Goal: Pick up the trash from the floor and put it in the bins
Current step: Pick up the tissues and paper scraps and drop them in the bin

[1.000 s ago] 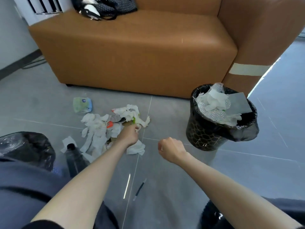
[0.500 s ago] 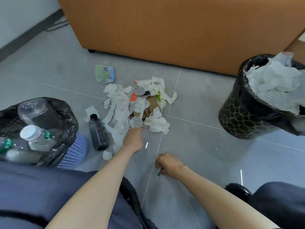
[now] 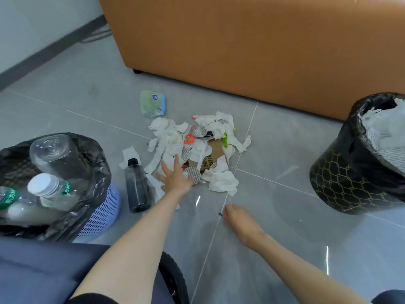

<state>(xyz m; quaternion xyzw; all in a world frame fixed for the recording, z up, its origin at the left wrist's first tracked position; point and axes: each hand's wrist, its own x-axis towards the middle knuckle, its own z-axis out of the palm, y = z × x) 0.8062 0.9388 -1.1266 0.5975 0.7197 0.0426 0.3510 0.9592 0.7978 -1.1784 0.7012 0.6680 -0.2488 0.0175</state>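
- Bright, even, diffuse light; no hard shadows.
- Soft shadow only under the sofa (image 3: pixel 241 51) base, far side, and around the foot of the black bin (image 3: pixel 350 178), right.
- Glossy floor (image 3: pixel 285 139): short white glare streaks just near of the left hand (image 3: pixel 175 178) and at near right; milky sheen between right hand (image 3: pixel 238 220) and bin.
- Small glints on clear bottles (image 3: pixel 52 154), near left.
- Mild motion blur overall; far-left wall (image 3: pixel 32 29) and skirting (image 3: pixel 43 55) smeared, left-hand fingers soft.
- Wide-angle bowing: grout lines (image 3: pixel 243 150) and sofa edge lean toward frame edges.
- Whites in tissue pile (image 3: pixel 171 139) washed out, fold detail lost.
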